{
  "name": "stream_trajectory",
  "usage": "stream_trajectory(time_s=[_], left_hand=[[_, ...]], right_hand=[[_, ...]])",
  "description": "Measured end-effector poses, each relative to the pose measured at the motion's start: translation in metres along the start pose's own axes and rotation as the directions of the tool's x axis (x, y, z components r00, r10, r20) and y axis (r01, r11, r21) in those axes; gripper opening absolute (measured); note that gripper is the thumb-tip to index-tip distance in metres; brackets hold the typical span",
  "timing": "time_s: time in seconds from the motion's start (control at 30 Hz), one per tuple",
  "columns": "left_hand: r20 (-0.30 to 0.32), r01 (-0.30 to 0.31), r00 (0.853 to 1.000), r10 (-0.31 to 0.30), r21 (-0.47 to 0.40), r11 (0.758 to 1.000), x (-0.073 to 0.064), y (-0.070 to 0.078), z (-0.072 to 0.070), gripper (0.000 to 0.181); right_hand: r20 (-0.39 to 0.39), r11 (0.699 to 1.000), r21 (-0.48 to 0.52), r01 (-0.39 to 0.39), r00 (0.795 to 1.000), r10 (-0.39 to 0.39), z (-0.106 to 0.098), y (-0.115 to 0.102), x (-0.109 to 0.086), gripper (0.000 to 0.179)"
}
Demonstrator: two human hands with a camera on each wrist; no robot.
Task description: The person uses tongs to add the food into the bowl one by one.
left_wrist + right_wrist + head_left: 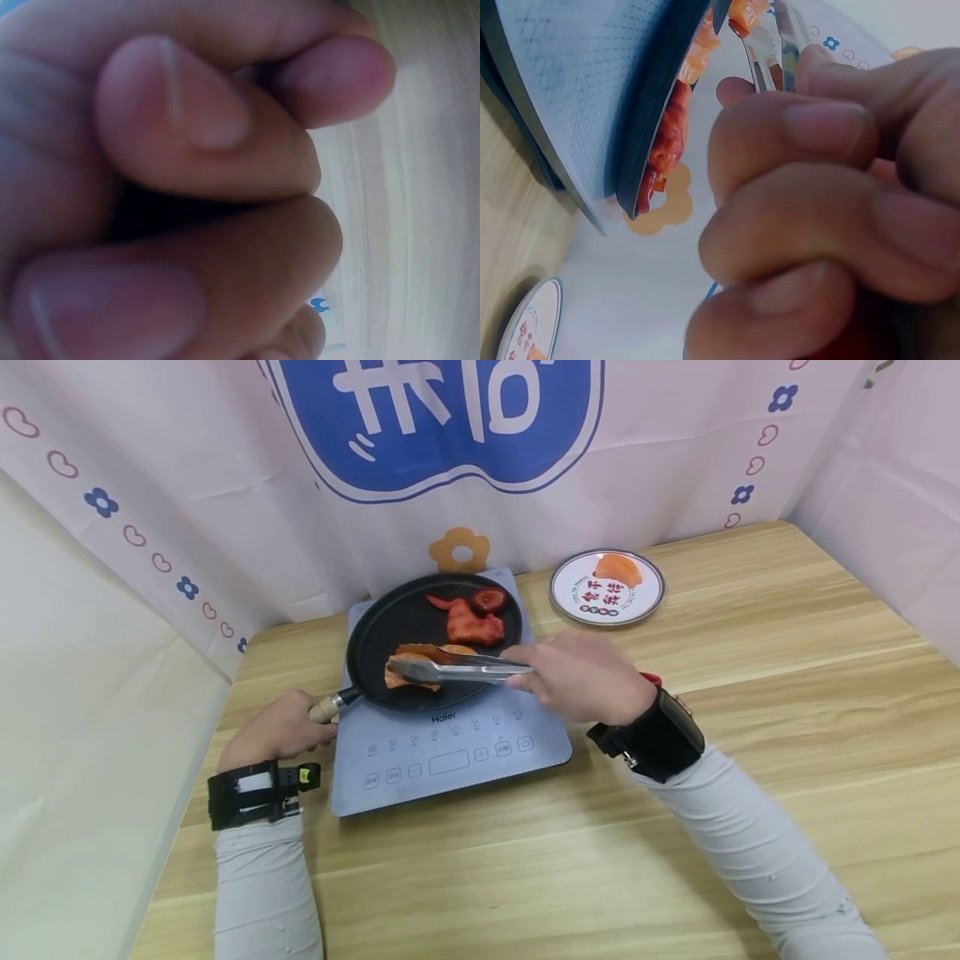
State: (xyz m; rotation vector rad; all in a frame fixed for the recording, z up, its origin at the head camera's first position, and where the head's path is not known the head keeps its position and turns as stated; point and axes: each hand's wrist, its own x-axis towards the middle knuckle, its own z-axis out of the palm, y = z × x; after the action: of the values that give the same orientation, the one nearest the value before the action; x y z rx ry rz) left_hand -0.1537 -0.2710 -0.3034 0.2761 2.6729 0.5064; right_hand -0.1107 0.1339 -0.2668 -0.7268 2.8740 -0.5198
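Note:
My left hand (281, 727) grips the wooden handle (325, 708) of a black frying pan (382, 627), its fingers curled in the left wrist view. With my right hand (585, 677) I hold metal tongs (480, 673), which reach across the pan's front part. Their tips lie over orange, salmon-like food pieces (412, 681), with a browner piece among them. Whether the tongs pinch one I cannot tell. Farther back in the pan lie a red chicken wing (474, 627) and a round red slice (490, 601).
The pan stands on a grey induction cooktop (450, 785) with touch controls along its front. Behind my right hand, a white plate (570, 597) bears an orange piece (618, 569). A printed curtain (225, 460) hangs behind the wooden table (787, 693).

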Motion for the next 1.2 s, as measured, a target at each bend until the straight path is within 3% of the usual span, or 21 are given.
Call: stream_trajectory(time_s=[0.47,1.2], left_hand=[[0.005,0.010,1.000,-0.010,0.002,1.000,0.000,0.001,-0.001,0.017],[0.008,0.008,1.000,-0.008,-0.001,1.000,0.000,0.001,-0.001,0.018]], right_hand=[[0.006,0.999,-0.039,0.010,1.000,-0.010,0.013,-0.008,0.004,0.046],[0.016,0.998,-0.066,0.006,1.000,-0.005,0.018,-0.009,0.007,0.047]])
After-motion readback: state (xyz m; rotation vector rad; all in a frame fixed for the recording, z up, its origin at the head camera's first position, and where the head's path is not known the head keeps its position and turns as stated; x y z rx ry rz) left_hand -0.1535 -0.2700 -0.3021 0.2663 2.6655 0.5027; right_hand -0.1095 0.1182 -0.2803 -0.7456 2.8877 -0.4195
